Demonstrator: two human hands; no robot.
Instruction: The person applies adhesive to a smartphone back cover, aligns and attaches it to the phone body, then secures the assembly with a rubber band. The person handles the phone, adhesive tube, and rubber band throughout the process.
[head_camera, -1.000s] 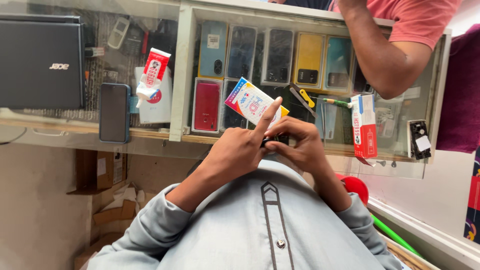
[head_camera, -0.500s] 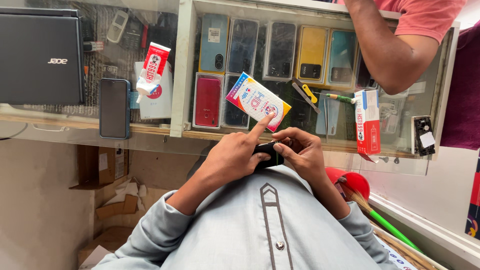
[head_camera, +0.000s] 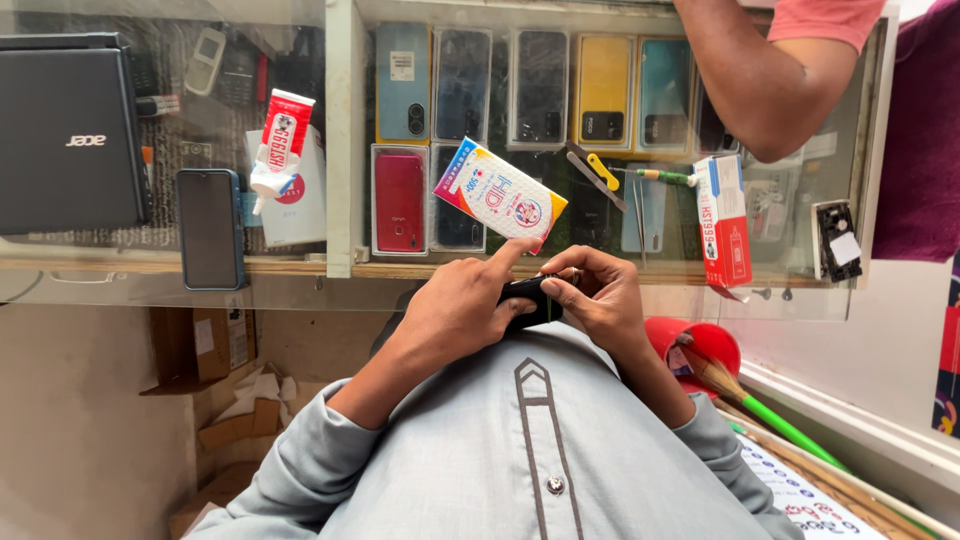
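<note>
Head view: both hands grip a small black phone (head_camera: 528, 298) held against the shirt just below the glass table (head_camera: 340, 270) edge, left hand (head_camera: 455, 310) forefinger raised, right hand (head_camera: 600, 300) fingers curled round its end; work looks midway, phone not set down.

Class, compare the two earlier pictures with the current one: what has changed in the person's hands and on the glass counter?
The left hand has drawn its raised index finger down off the colourful box; the tip now sits just below it. Both it and the right hand keep their grip on the small black device. The box, the counter's phones and the other person's arm stayed put.
</note>
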